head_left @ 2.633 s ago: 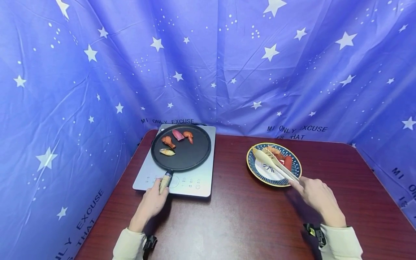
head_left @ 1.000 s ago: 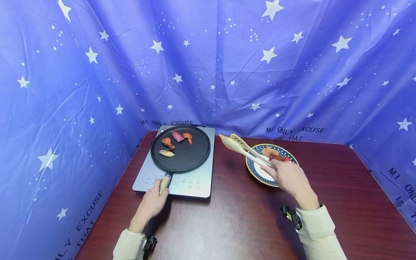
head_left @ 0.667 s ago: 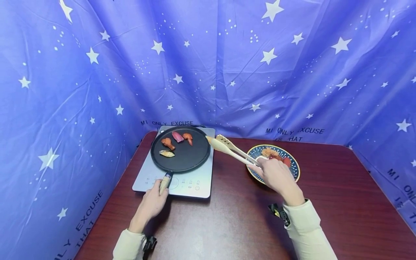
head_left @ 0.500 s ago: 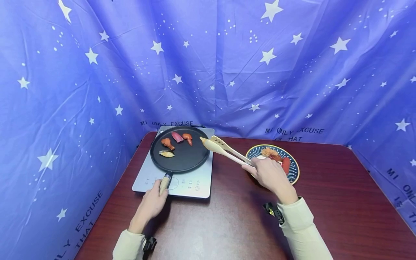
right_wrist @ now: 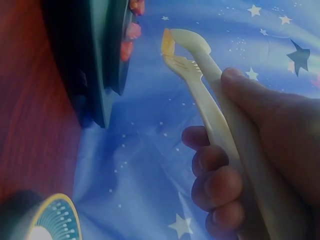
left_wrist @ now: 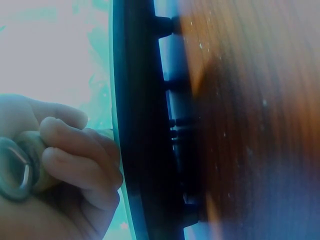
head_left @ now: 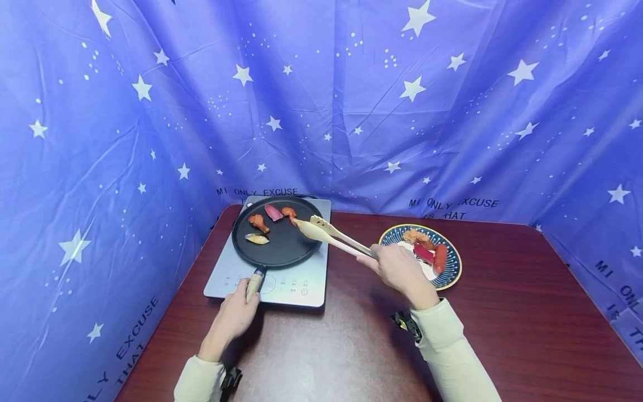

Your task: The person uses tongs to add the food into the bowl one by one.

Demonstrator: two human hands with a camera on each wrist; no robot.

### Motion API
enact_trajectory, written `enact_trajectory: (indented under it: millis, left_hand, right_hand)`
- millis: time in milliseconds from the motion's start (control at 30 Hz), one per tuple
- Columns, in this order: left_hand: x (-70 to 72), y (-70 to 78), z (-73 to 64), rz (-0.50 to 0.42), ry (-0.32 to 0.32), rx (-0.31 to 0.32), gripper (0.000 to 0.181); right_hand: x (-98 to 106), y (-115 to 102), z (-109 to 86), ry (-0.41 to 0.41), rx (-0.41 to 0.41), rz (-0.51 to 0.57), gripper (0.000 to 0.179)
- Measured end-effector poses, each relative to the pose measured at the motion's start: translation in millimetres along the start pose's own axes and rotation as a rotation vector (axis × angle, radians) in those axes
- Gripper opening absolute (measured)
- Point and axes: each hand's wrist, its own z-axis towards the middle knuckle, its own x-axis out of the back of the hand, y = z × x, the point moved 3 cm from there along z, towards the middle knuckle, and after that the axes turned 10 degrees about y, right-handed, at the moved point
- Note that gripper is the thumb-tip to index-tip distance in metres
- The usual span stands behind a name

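Observation:
My left hand (head_left: 235, 314) grips the wooden handle (head_left: 254, 285) of a flat black frying pan (head_left: 281, 251). In the pan lie a drumstick (head_left: 258, 223), a pink slice (head_left: 273, 213), a chicken wing (head_left: 288, 213) and a yellowish piece (head_left: 257, 239). Cream-coloured food tongs (head_left: 334, 237) are held in my right hand (head_left: 402, 274), fingers curled round their arms. Between the tong tips sits a small orange-yellow food piece (right_wrist: 168, 43); its kind cannot be told. In the head view these tips hang over the pan's right side, close to the wing.
The pan rests on a silver induction cooker (head_left: 221, 282). To the right, a blue-patterned plate (head_left: 454, 262) bears a sausage (head_left: 440, 258), a red slice (head_left: 423, 253) and a breaded piece (head_left: 416, 235). A starry blue curtain (head_left: 351, 111) stands behind the brown table (head_left: 341, 346).
My right hand has carried the tongs leftward from the plate, and their tips now reach over the pan. More of the plate's food shows. The left hand stays on the handle.

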Motion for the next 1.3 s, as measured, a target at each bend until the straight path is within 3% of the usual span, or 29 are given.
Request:
enact_trajectory:
  millis: [367,1300]
  left_hand:
    - [0.4,-0.6,0.7,0.002,0.01,-0.021,0.039]
    - [0.6,-2.0,1.8,0.003,0.002,-0.019,0.038]
  right_hand:
    - [-22.7,-9.7,6.1,-0.046,-0.01,-0.006,0.037]
    - [-48.4,-19.6,13.3,-0.072,-0.015,-0.092,0.042]
